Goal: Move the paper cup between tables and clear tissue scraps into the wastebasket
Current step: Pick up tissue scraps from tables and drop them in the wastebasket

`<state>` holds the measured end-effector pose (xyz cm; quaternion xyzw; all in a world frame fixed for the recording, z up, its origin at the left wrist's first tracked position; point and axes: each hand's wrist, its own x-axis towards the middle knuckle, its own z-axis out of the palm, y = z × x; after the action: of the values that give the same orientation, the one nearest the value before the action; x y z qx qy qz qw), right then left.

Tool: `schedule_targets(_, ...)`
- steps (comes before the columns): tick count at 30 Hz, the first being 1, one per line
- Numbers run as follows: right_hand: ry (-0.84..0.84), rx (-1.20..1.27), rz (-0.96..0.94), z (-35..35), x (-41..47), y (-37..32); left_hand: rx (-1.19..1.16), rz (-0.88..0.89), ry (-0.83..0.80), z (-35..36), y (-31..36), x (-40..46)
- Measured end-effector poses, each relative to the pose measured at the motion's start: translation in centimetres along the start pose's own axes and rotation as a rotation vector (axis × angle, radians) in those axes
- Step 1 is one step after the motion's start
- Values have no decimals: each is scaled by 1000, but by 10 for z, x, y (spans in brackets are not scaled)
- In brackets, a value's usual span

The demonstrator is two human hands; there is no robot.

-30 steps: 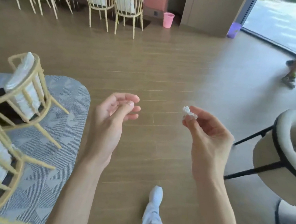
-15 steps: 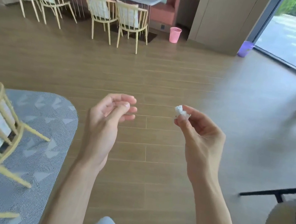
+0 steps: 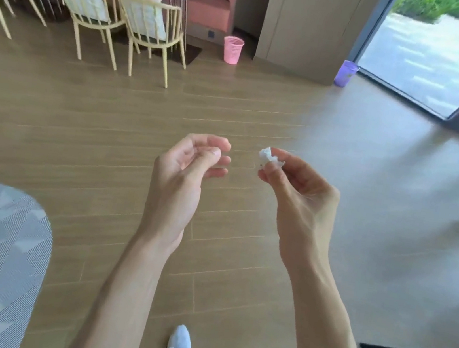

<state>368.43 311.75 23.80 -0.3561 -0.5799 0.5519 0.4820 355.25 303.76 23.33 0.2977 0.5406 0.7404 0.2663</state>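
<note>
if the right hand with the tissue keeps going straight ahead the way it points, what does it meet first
Nothing close. The right hand, pinching the tissue scrap, points up the open floor. The pink wastebasket looks like the first thing roughly in line, though depth is hard to judge.

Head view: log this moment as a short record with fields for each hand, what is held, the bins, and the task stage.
right hand: pinches a tissue scrap at the fingertips
left hand: fingers loosely curled, holds nothing
pink bin: on the floor by the bench, far ahead
purple bin: on the floor by the glass door
paper cup: not in view
stage: scrap in hand, not yet binned
</note>
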Motion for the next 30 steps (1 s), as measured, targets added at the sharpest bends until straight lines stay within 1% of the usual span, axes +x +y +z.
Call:
schedule_targets(3,39,19,-7,21,69,2,6,22,-24,8,2,79)
schedule_targets(6,79,33,8,39,128,12,26,8,-30,11,-5,139)
schedule_targets(13,92,68,32,90,280,66,58,-18,-15,20,-50,291)
schedule_targets(18,36,79,36,135,413,106,106,7,19,31,-80,424)
schedule_targets(23,-41,113,6,191,555,111,127,59,50,47,-80,556)
schedule_targets(26,-94,125,1,222,620,113,129,60,101,50,-84,619)
schedule_targets(30,-117,93,49,251,695,140,123,61,159,44,-101,698)
